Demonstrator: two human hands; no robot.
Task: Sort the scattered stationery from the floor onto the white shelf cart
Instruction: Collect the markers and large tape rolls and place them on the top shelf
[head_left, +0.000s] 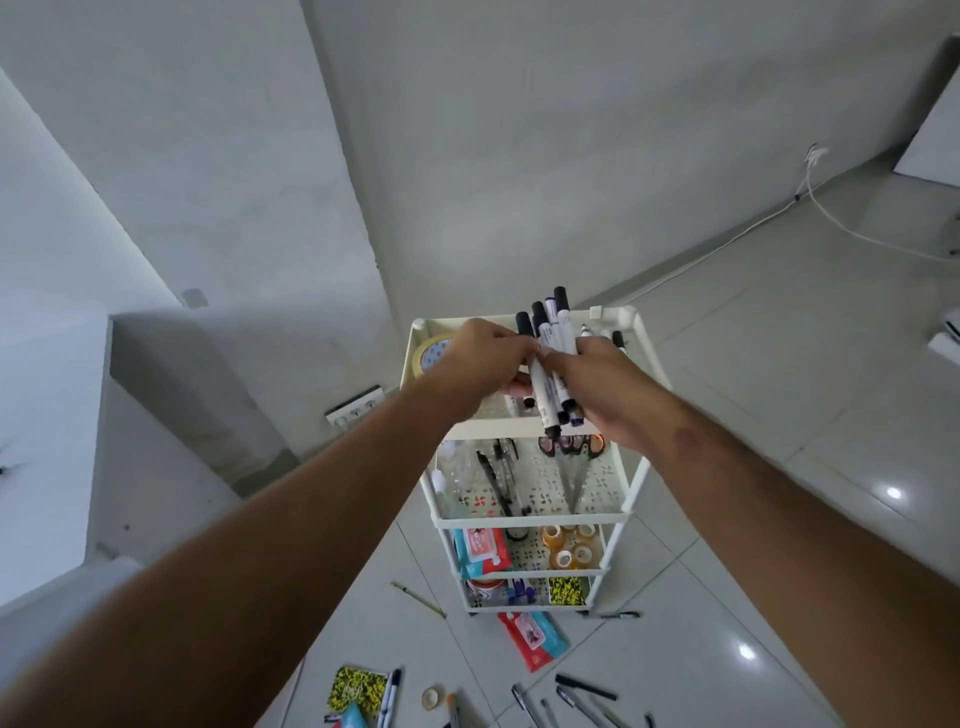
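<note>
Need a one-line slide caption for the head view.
Both hands hold a bundle of markers above the white cart's top shelf.

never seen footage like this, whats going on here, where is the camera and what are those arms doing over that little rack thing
No machine here: the camera is worn on a person's head and looks forward and down, so the two bare arms reaching out are the wearer's own. The wide lens bends the walls and floor.

The left hand and right hand meet above the top tray of a white shelf cart and together grip a bundle of markers with black caps. A roll of tape already lies in that top tray.

The lower tiers hold pens, scissors, small clear tape rolls and a red and blue packet.

On the tiled floor more stationery waits: loose pens, another packet and a yellow patterned pack.
</note>
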